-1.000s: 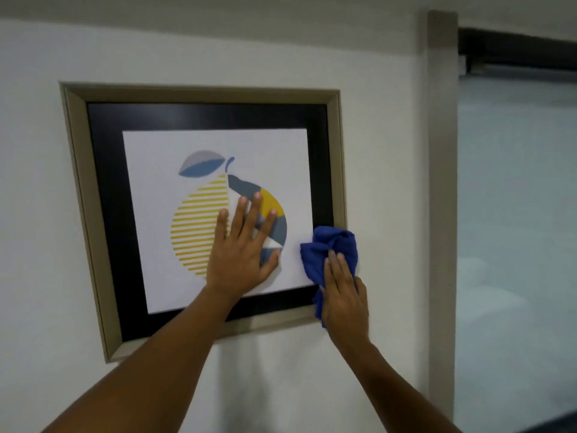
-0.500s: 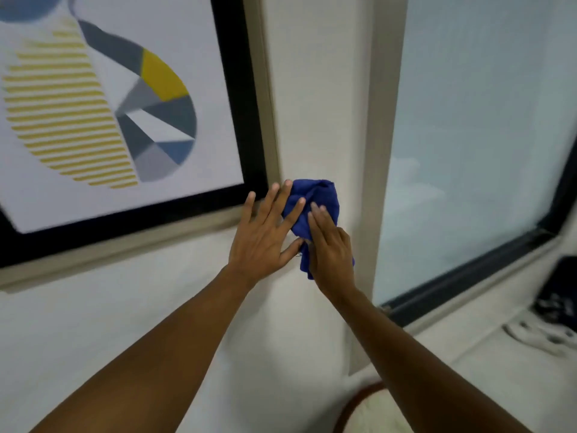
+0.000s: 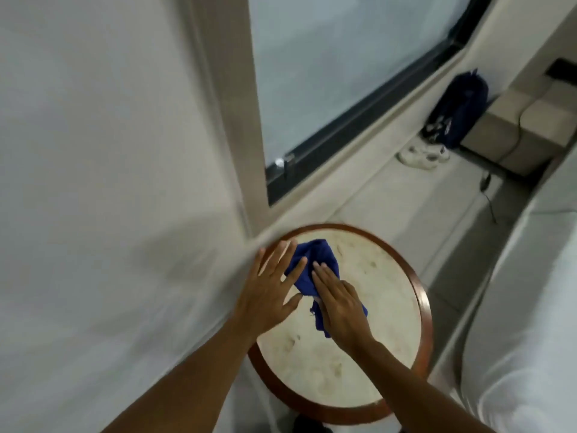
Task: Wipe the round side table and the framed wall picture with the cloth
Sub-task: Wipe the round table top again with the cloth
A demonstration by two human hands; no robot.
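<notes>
The round side table has a pale marbled top and a reddish-brown wooden rim; it stands low in the head view, against the white wall. A crumpled blue cloth lies on the far left part of its top. My right hand rests flat on the cloth, fingers together, holding it against the tabletop. My left hand is beside it with fingers spread, its fingertips over the cloth's left edge. The framed picture is out of view.
A white wall fills the left side. A dark-framed window sits above the table, and a white bed runs along the right. On the floor farther back are a dark blue bag, white shoes and a cable.
Both hands and the cloth have come down from the picture's lower right corner, along the wall, onto the round table. The view has swung downward and the picture has left the frame.
</notes>
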